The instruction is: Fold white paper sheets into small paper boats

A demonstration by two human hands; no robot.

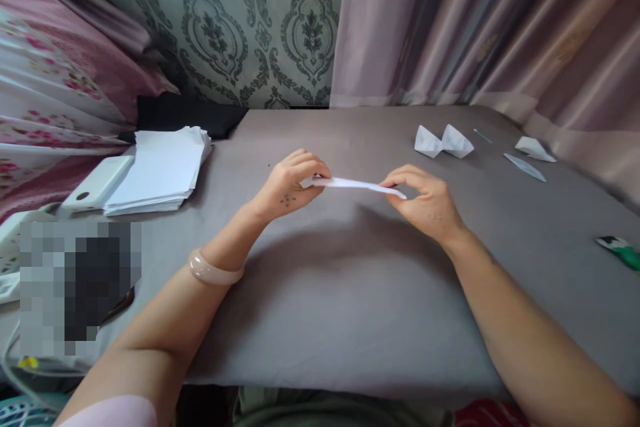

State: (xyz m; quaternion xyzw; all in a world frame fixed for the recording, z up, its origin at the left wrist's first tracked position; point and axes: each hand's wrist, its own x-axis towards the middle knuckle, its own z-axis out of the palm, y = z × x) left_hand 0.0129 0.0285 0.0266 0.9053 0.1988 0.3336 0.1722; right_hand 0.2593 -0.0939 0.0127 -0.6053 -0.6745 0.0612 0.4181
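A narrow folded strip of white paper [356,185] hangs level above the grey-covered table [320,307], near its middle. My left hand [290,185] pinches the strip's left end with curled fingers. My right hand [425,203] pinches the right end between thumb and fingertips. A pale bangle [214,270] sits on my left wrist. Both forearms reach in from the bottom edge.
A stack of white sheets [160,170] lies at the left with a white oblong device [97,183] beside it. Two folded paper shapes [443,142] and other folded pieces [530,157] lie at the far right. A green-handled tool [620,251] rests at the right edge. Curtains hang behind.
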